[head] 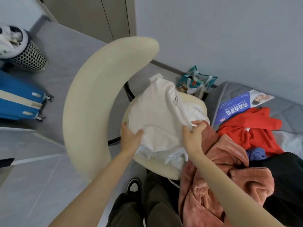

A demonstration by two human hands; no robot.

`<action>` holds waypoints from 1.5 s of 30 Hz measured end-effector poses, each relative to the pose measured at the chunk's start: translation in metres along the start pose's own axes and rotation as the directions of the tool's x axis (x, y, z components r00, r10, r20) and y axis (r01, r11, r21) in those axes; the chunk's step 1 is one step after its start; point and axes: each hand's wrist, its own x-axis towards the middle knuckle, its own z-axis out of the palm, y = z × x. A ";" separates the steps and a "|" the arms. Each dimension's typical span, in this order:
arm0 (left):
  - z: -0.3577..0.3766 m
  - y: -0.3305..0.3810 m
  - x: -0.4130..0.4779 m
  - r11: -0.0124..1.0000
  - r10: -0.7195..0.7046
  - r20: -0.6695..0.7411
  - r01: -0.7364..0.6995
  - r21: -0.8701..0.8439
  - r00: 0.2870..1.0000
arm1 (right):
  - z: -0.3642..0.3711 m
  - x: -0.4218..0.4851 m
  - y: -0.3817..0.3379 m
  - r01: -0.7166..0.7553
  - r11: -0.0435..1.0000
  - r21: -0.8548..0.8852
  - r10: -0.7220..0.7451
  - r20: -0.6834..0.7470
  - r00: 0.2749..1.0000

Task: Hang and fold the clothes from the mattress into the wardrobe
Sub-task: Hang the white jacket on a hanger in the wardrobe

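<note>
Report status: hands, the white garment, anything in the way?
Both busy: left hand grips white garment at left edge, right hand pinches right edge. Garment bunched on chair. Obstacle: pink robe, right side.

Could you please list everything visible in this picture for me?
white garment: one, white, on the chair seat
chair: one, cream, centre
pink garment: one, pink, lower right
red garment: one, red, on the mattress
blue garment: one, blue, below the red garment
black garment: one, black, right edge
mattress: one, grey, right
booklet: one, blue, on the mattress
bag: one, teal, floor by the wall
suitcase: one, blue, left edge
bin: one, black mesh, upper left
wardrobe: one, beige, top
shoe: one, black and white, bottom centre
left hand: one, grips the white garment's left edge
right hand: one, pinches its right edge
</note>
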 end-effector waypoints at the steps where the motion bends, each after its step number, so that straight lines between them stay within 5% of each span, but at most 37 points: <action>1: -0.006 0.010 -0.010 1.000 0.004 0.038 -0.004 -0.001 0.999 | -0.008 -0.002 -0.007 -0.040 0.999 -0.029 0.040 0.017 0.999; 5: -0.035 0.037 -0.056 0.979 0.111 0.283 -0.153 0.131 0.953 | -0.039 -0.023 -0.018 -0.152 0.946 -0.287 0.210 0.182 0.961; 10: -0.075 0.031 -0.104 0.776 -0.058 0.635 -0.365 0.514 0.770 | -0.067 -0.087 -0.055 0.224 0.967 -0.125 -0.202 0.169 0.965; 12: -0.083 0.027 -0.117 0.705 -0.040 0.648 -0.438 0.557 0.761 | -0.080 -0.115 -0.071 0.373 0.916 -0.151 -0.339 0.210 0.917; 15: -0.085 0.030 -0.128 0.719 0.204 0.575 -0.520 0.461 0.793 | -0.099 -0.145 -0.070 0.465 0.859 -0.215 -0.378 0.347 0.858; 18: -0.074 0.037 -0.126 0.485 0.430 0.565 -0.708 0.514 0.704 | -0.122 -0.162 -0.058 0.500 0.838 -0.221 -0.374 0.435 0.819; 21: -0.051 0.042 -0.128 0.220 0.297 0.655 -0.717 0.661 0.695 | -0.143 -0.175 -0.055 0.467 0.875 -0.128 -0.353 0.490 0.797; 24: -0.029 0.033 -0.123 0.145 0.169 0.642 -0.663 0.734 0.748 | -0.157 -0.183 -0.050 0.389 0.918 -0.078 -0.297 0.514 0.805; 28: -0.016 0.016 -0.122 0.375 0.226 0.635 -0.667 0.643 0.739 | -0.161 -0.176 -0.032 0.346 0.922 -0.174 -0.249 0.419 0.873; 32: -0.013 0.007 -0.118 0.563 0.312 0.479 -0.565 0.602 0.821 | -0.150 -0.145 -0.010 0.246 0.899 -0.361 -0.141 0.293 0.946; 36: -0.012 0.008 -0.094 0.731 0.286 0.381 -0.457 0.507 0.880 | -0.121 -0.104 -0.004 0.148 0.925 -0.349 -0.079 0.205 0.976; 45: 0.013 0.025 -0.021 0.903 0.116 0.344 -0.243 0.353 0.932 | -0.037 0.019 -0.003 0.193 0.891 -0.411 -0.038 0.356 0.934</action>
